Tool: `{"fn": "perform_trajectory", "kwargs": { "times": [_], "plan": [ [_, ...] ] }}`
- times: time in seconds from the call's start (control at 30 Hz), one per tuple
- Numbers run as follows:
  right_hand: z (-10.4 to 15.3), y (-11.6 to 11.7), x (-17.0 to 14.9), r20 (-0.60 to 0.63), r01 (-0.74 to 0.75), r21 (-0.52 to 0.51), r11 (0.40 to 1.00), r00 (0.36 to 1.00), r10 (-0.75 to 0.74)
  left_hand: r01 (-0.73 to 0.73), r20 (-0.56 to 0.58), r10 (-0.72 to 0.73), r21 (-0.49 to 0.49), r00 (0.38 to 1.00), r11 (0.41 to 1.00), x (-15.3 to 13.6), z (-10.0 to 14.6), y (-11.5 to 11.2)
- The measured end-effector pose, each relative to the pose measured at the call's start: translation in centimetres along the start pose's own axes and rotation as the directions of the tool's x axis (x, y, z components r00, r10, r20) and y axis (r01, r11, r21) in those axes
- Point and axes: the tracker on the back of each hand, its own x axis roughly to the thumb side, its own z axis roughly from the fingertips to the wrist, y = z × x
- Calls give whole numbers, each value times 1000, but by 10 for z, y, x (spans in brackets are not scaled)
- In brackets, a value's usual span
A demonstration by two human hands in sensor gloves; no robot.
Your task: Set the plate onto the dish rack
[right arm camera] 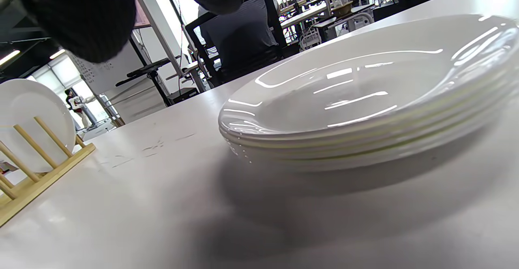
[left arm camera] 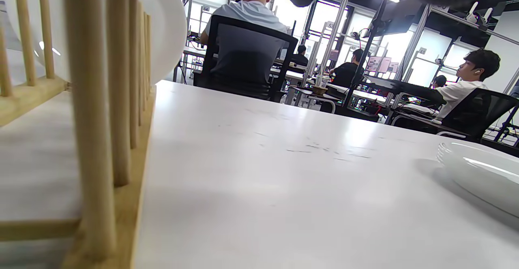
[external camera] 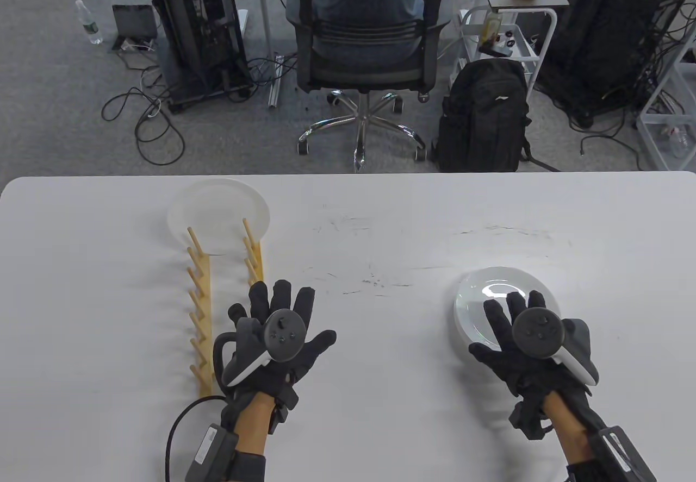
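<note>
A stack of white plates (external camera: 503, 292) lies on the table at the right; it also shows in the right wrist view (right arm camera: 365, 99) and the left wrist view (left arm camera: 482, 176). My right hand (external camera: 516, 319) is open, its fingers spread over the near part of the stack. A wooden dish rack (external camera: 204, 308) with upright pegs stands at the left, also seen in the left wrist view (left arm camera: 101, 139). One white plate (external camera: 217, 216) stands upright at its far end. My left hand (external camera: 280, 302) is open and empty, spread beside the rack's right rail.
The white table (external camera: 380, 232) has faint scuff marks at its middle. Beyond its far edge stand an office chair (external camera: 364, 42) with a seated person and a black backpack (external camera: 484, 118).
</note>
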Motion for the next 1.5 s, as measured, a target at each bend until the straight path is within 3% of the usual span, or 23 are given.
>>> {"fn": "perform_trajectory", "kwargs": {
  "times": [0.17,0.37,0.53,0.63,0.73,0.83,0.93,1.07,1.13,1.3,1.37,1.5],
  "plan": [
    [9,-25,14,11,50,-9,999,999,-50,-12,3,12,3,1000,1000,-1,0,0],
    [20,-84,34,39,138,-82,987,990,-136,-27,4,27,-7,1000,1000,-2,0,0],
    [10,-134,39,-36,148,-124,981,988,-153,-36,10,36,-7,999,999,-2,0,0],
    [-6,-144,19,-130,164,-123,979,975,-180,-41,13,41,-9,999,999,-2,0,-1],
    [-17,-135,-15,-252,158,-152,976,948,-193,-45,16,45,-12,999,999,-2,0,-1],
    [-19,-104,-55,-356,78,-254,964,919,-168,-47,17,47,-5,999,999,-2,1,0],
    [-19,-61,-88,-499,-20,-228,973,861,-99,-53,24,53,-1,998,999,-2,1,0],
    [-21,-27,-111,-618,-38,-194,980,781,-92,-40,36,41,-26,999,999,1,0,-5],
    [-23,-23,-117,-673,-25,-103,994,738,-52,-36,40,38,-33,999,999,1,0,-6],
    [-27,-10,-134,-695,112,-48,993,710,-114,-55,31,56,-33,998,998,-2,0,-6],
    [-29,-12,-135,-682,222,-121,967,690,-244,-53,30,54,-37,998,998,-2,0,-7],
    [-17,-33,-131,-681,153,-214,965,684,-260,-49,27,50,-38,998,998,-2,0,-7]
  ]
}}
